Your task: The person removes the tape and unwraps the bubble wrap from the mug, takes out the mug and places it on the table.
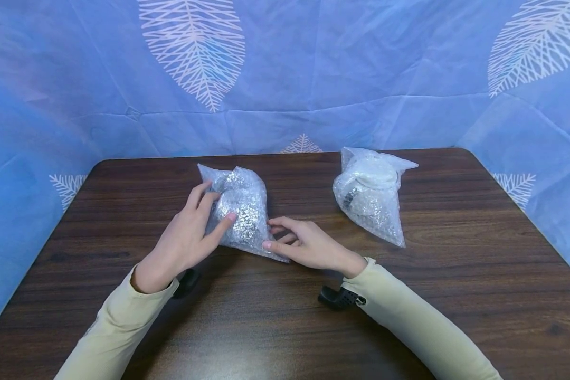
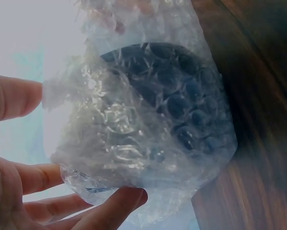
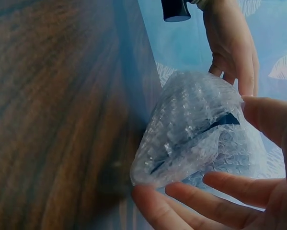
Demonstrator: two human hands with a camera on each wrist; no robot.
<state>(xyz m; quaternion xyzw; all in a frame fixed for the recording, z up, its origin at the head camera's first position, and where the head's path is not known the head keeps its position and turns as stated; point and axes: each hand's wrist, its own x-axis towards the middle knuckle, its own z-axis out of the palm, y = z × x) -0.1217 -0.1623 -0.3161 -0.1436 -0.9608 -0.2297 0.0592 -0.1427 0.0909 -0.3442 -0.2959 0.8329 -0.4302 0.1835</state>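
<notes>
A bubble-wrapped package [image 1: 242, 211] stands or lies at the left of the table, between both hands. My left hand [image 1: 185, 237] holds its left side, the thumb on its front and the fingers spread at its upper left edge. With thumb and fingers my right hand [image 1: 309, 243] grips its lower right edge. Something dark and rounded shows through the wrap [image 2: 133, 120] in the left wrist view, where fingers of my left hand [image 2: 14, 191] reach under it. The right wrist view has the wrap [image 3: 196, 129] between my right hand [image 3: 272, 206] and left hand [image 3: 229, 38].
A second bubble-wrapped package [image 1: 370, 195] lies to the right, near the back edge of the dark wooden table [image 1: 456, 237]. Behind the table hangs a blue cloth [image 1: 361, 63] with white leaf patterns.
</notes>
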